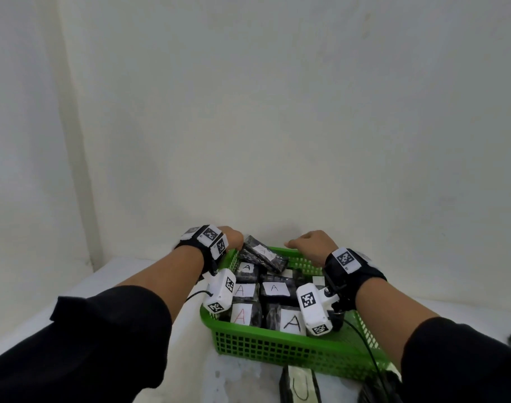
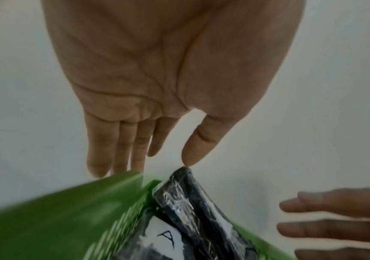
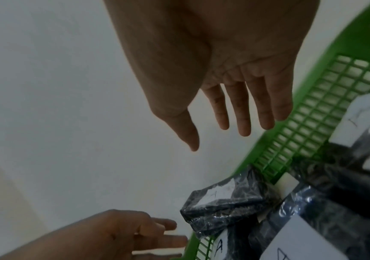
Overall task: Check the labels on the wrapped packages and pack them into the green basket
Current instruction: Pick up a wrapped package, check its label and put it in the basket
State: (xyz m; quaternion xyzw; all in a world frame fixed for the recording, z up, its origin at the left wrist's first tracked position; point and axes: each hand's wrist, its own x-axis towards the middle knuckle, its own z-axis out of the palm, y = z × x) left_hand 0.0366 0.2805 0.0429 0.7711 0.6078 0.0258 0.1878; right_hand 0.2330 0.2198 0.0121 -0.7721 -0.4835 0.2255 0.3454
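U-labelled package [image 1: 299, 383] lies on the table [image 1: 190, 330], just outside the basket's [image 1: 277, 346] near wall. Inside: dark wrapped packages [image 1: 273, 290] labelled A, packed flat. One more package [image 1: 263, 253] sits tilted on the far-left corner rim. Left hand [image 1: 229, 237] and right hand [image 1: 312, 245] at the far rim, fingers straight, gripping nothing.

Soft, even light fills the room, casting faint shadows. The green plastic lattice basket [image 2: 68, 216] smears with motion blur in the left wrist view; both wrist views look dim and grainy.
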